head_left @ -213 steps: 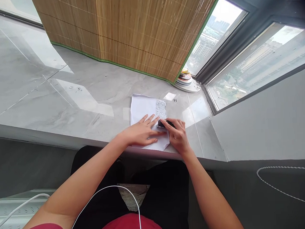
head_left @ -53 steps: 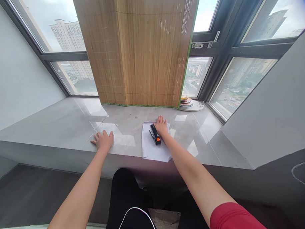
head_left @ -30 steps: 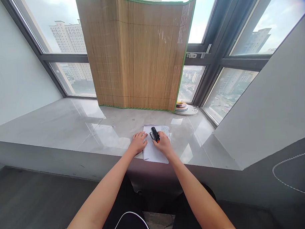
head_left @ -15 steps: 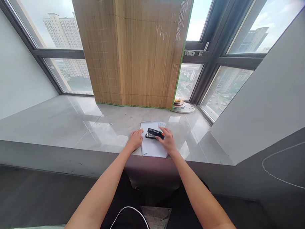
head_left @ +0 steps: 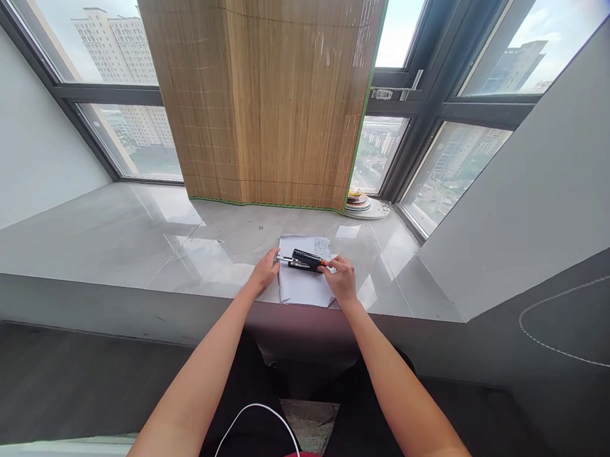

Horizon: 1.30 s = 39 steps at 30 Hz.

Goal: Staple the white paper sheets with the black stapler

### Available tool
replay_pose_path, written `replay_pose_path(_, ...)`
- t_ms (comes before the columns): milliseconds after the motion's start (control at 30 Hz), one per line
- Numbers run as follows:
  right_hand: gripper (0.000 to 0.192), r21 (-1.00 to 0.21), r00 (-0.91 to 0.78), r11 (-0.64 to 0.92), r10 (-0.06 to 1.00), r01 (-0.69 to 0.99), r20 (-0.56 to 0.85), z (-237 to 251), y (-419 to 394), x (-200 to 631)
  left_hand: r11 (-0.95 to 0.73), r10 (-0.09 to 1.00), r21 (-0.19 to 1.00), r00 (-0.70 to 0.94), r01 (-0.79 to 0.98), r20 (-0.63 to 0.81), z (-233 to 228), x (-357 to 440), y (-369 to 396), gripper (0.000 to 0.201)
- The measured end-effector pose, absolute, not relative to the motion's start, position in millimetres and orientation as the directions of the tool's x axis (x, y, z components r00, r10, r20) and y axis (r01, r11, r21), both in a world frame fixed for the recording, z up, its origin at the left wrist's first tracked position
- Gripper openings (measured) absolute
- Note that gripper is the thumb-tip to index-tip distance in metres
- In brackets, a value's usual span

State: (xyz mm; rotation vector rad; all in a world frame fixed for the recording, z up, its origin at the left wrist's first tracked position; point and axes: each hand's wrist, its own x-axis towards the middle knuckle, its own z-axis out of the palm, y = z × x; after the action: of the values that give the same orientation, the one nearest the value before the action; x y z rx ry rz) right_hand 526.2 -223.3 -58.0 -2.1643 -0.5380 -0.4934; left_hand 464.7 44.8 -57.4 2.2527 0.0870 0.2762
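Observation:
A black stapler with an orange-red part at its rear end is held over white sheets of paper. My right hand is closed around the stapler's rear end. From its front end a thin silvery metal slide sticks out to the left. The fingertips of my left hand are closed at the outer end of that slide, by the paper's left edge. Small dark print or a pattern marks the paper's upper right corner.
The paper lies on a glossy grey tiled window sill, close to its front edge. Behind it hangs a bamboo blind with green trim. A stack of plates stands at the right corner by the window. A white cable crosses my lap.
The silvery slide now sticks out of the stapler's front. My left hand has gone from lying on the paper's edge to pinching the slide. My right hand holds the rear end more closely.

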Motion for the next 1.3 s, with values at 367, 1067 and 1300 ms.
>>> replay_pose_path(367, 0.025, -0.536, 0.778, -0.565, 0.435, 0.628, 0.453, -44, -196, 537, -0.187, 0.313, 0.98, 0.942, -0.067, 0.124, -66, 469, 52, 0.052)
replay_pose_path(1067, 0.047, 0.152, 0.275, -0.42, 0.787, 0.895, 0.553, -47, -155, 507, 0.231, 0.28, 0.969, 0.96, -0.092, 0.024, -47, 458, 64, 0.033)
replay_pose_path(1300, 0.041, 0.193, 0.212, -0.476, 0.671, 0.858, 0.711, -37, -160, 499, 0.16, 0.342, 0.986, 0.94, -0.038, -0.019, -49, 461, 63, 0.029)
